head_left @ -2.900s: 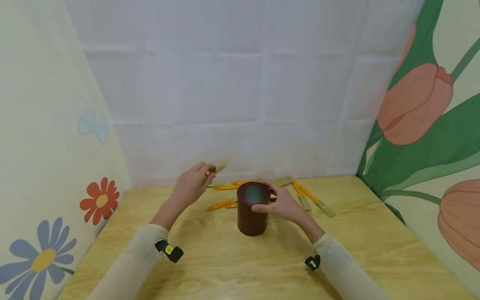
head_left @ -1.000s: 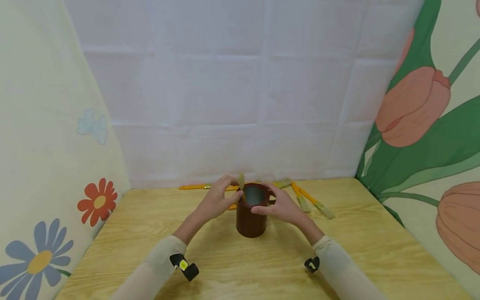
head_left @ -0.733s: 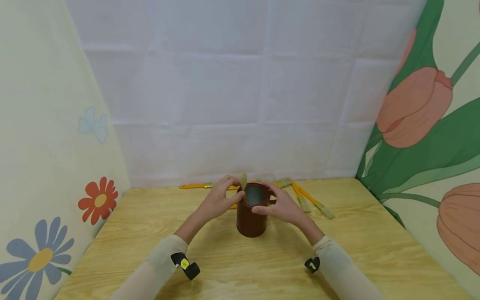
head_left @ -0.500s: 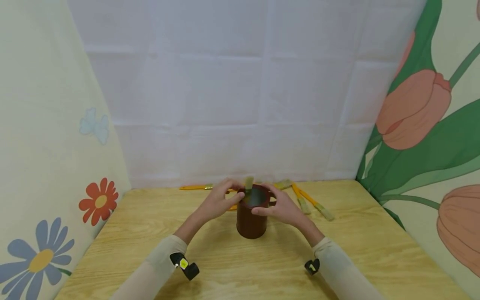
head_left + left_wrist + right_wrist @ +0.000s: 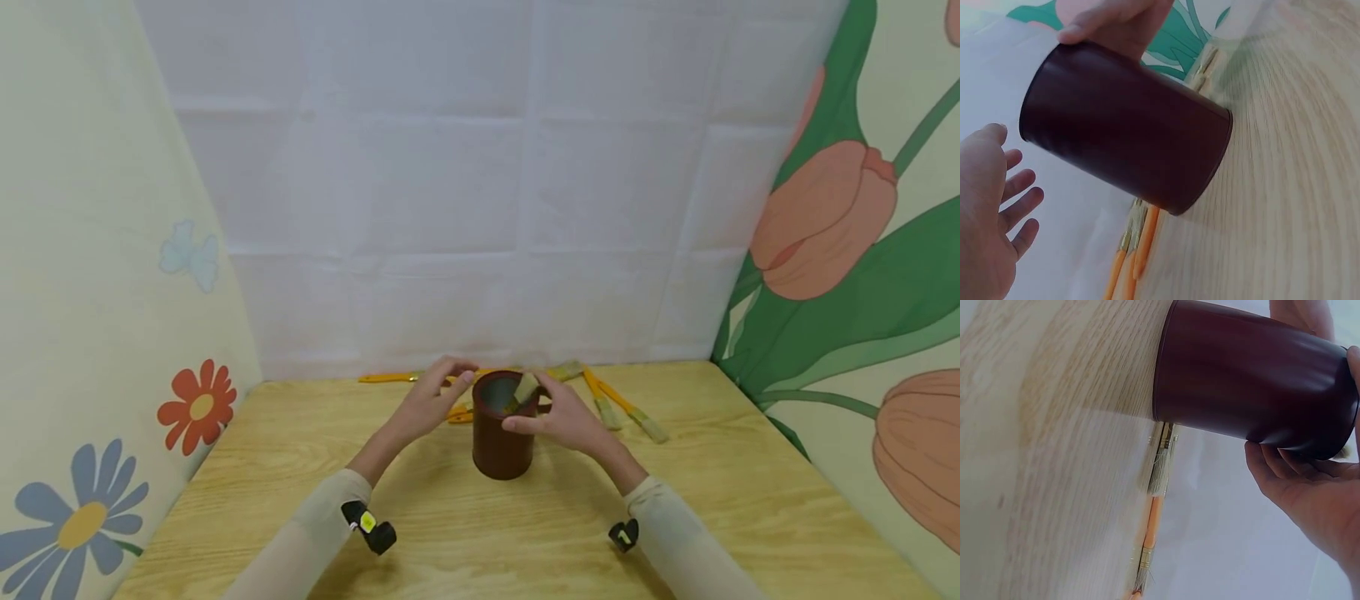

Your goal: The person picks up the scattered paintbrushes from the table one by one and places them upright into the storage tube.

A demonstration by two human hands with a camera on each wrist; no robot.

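Note:
A dark red mug [image 5: 502, 448] stands upright on the table. One paintbrush [image 5: 527, 388] leans inside it, bristles up, tilted over the right rim; its handle is hidden in the mug. My right hand [image 5: 566, 414] holds the mug near its top on the handle side, thumb at the front and fingers behind, as the right wrist view shows. Just left of the rim, my left hand [image 5: 426, 407] is apart from the mug with nothing in it. Its fingers are spread and relaxed in the left wrist view, beside the mug wall [image 5: 1122, 125].
Orange-handled paintbrushes lie behind the mug: one brush [image 5: 386, 377] at the left, others partly hidden. To the right lie two more, including an outer brush [image 5: 637, 411]. A white cloth backdrop [image 5: 450, 208] rises at the table's [image 5: 480, 542] back edge, with flowered panels on both sides.
My left hand brought a paintbrush from the left to the mug, put it in handle down and let go. The brush tipped to the right rim. My right hand stayed on the mug.

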